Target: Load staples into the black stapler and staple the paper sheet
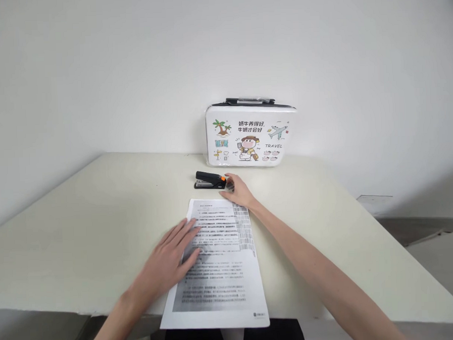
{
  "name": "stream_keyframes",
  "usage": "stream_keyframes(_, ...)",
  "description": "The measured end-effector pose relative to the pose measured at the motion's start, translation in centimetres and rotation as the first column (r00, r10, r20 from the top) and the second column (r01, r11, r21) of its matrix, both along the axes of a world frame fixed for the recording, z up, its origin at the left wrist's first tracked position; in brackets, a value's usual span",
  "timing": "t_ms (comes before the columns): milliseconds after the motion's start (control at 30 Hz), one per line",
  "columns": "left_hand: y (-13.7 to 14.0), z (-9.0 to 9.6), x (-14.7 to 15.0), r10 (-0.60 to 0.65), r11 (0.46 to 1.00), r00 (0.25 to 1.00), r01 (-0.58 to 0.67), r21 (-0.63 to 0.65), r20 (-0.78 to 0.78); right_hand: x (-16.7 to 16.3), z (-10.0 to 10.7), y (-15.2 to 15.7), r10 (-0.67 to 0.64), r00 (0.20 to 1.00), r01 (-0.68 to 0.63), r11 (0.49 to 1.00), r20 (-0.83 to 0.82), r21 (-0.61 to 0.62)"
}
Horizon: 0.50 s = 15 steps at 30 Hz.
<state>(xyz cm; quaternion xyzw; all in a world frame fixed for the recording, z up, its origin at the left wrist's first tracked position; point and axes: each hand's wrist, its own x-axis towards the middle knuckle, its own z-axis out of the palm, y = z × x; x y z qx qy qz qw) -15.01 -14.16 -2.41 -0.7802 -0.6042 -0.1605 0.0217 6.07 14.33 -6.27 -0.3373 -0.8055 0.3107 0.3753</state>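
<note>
A printed sheet of paper (223, 276) lies on the table, its near edge hanging slightly over the table's front edge. My left hand (170, 258) rests flat on the paper's left side, fingers stretched out and holding nothing. Just beyond the top of the paper lies a black stapler (209, 180) with an orange part at its right end. My right hand (239, 189) is at that end, thumb and fingers curled around it. Between those fingers a small dark area shows that I cannot make out clearly.
A white case (226, 157) with cartoon prints and a black handle stands upright at the back of the table (112, 208), near the wall. My dark-clothed legs (273, 333) are below the front edge.
</note>
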Motion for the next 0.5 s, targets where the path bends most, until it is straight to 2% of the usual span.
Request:
stream_keyframes(300, -0.1, 0.3, -0.4, 0.002, 1.0, 1.0, -0.002, -0.013, 0.017, -1.4, 0.2, -0.4, 0.042, 0.998, -0.043, 0.999, -0.048, -0.023)
stream_keyframes(500, -0.1, 0.4, -0.2, 0.016, 1.0, 0.999, -0.016, -0.017, 0.028, -1.7, 0.3, -0.7, 0.086, 0.983, -0.106, 0.987, -0.161, -0.119)
